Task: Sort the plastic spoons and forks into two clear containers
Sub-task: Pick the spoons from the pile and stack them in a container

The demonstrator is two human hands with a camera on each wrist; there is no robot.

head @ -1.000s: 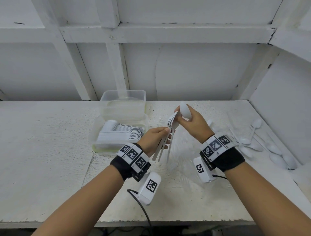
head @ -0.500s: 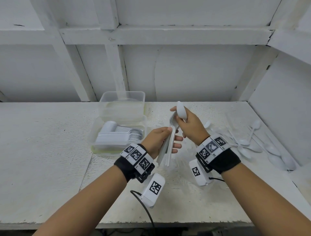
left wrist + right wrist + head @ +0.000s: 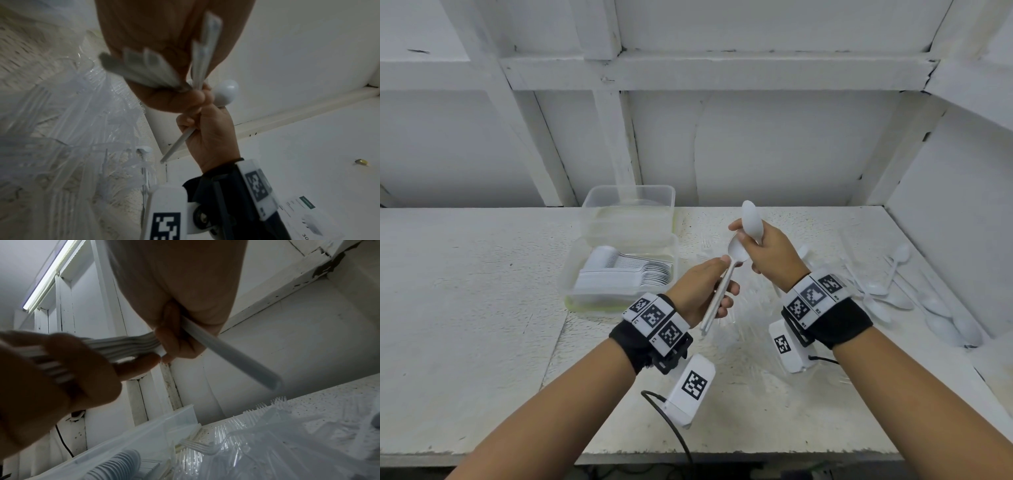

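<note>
My left hand [image 3: 705, 287] grips a stacked bundle of white plastic spoons [image 3: 726, 277] by the handles, bowls up. My right hand [image 3: 767, 253] holds one white spoon [image 3: 751, 219] upright, its bowl above the fingers, and its fingertips touch the bundle's bowls. From the left wrist that spoon's handle [image 3: 179, 144] runs through the right palm. The right wrist view has the bundle [image 3: 123, 347] meeting my right fingers. The near clear container [image 3: 571, 274] holds a row of nested white spoons [image 3: 626, 270]. Behind it stands a second clear container [image 3: 628, 209].
Loose white spoons [image 3: 893, 294] lie on the table's right side near the side wall. A heap of clear plastic forks [image 3: 267, 434] covers the tabletop below my hands. The table's front edge [image 3: 688, 457] is close to me. The white wall rises right behind the containers.
The fanned handles in my left hand have closed into one tight stack. My right hand has raised its single spoon more upright above the bundle. Both hands shifted slightly left.
</note>
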